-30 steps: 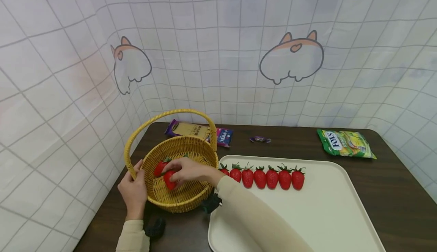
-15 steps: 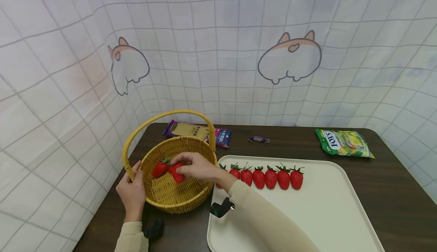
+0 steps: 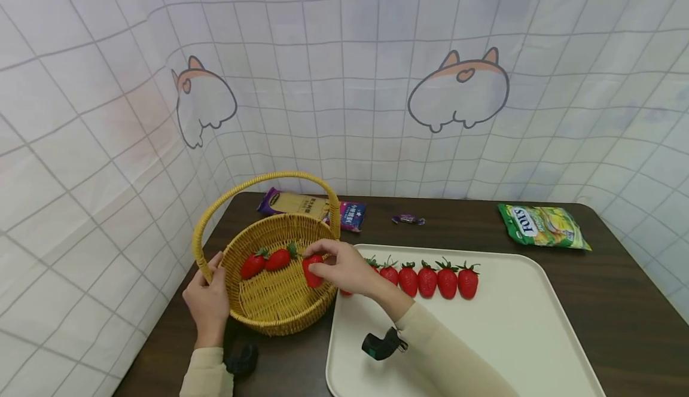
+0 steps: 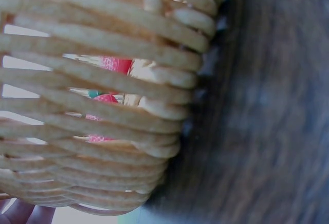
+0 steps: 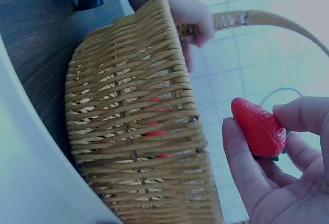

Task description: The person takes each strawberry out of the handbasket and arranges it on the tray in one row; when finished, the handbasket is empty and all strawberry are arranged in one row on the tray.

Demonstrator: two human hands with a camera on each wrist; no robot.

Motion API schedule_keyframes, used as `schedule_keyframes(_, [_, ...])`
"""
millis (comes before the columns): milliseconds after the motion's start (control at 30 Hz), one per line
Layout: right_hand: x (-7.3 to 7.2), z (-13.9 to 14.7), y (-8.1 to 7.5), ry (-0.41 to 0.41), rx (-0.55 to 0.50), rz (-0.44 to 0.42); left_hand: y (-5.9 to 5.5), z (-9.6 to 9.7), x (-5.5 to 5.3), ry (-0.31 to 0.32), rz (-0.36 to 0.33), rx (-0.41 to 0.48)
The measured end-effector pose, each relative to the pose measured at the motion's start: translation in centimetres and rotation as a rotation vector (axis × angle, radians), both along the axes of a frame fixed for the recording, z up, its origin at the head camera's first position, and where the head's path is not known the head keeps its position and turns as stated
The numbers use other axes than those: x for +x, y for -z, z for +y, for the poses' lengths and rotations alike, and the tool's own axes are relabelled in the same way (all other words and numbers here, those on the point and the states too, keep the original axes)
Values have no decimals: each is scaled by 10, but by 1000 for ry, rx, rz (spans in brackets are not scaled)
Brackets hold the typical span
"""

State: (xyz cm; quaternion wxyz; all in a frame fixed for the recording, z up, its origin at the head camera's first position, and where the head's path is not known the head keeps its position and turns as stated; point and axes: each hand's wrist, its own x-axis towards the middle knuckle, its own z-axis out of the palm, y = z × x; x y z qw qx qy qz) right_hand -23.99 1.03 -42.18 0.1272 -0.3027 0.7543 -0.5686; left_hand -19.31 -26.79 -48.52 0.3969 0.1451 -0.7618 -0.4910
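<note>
My left hand (image 3: 209,301) grips the base of the handle on the left side of a yellow woven basket (image 3: 274,324). Between the thumb and fingers of my right hand (image 3: 347,268) is a red strawberry (image 5: 258,129), held up at the basket's right rim. Two more strawberries lie inside: one strawberry (image 3: 253,264) by the left wall and another strawberry (image 3: 278,259) beside it. In the left wrist view, red shows through gaps in the weave, and only fingertips (image 4: 41,215) of that hand appear at the lower left corner.
A white tray (image 3: 517,325) sits right of the basket, with a row of several strawberries (image 3: 427,281) along its back; my right arm covers part of it. Behind are purple snack packs (image 3: 352,216), a small wrapped candy (image 3: 409,219) and a green FOX'S bag (image 3: 542,226).
My right hand has drawn back rightward from the middle of the basket to its right rim, carrying one strawberry. Two strawberries now show in the basket. My left hand keeps its grip.
</note>
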Motion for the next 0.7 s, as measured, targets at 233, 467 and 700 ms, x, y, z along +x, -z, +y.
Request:
schedule_keyframes(233, [6, 33, 5, 72, -75, -142, -1, 0, -1, -7, 2, -1])
schedule_keyframes(467, [9, 66, 10, 164, -109, -157, -2, 1, 0, -9, 0, -2])
schedule_keyframes(700, [10, 97, 13, 232, -82, -121, -2, 0, 0, -1, 2, 2])
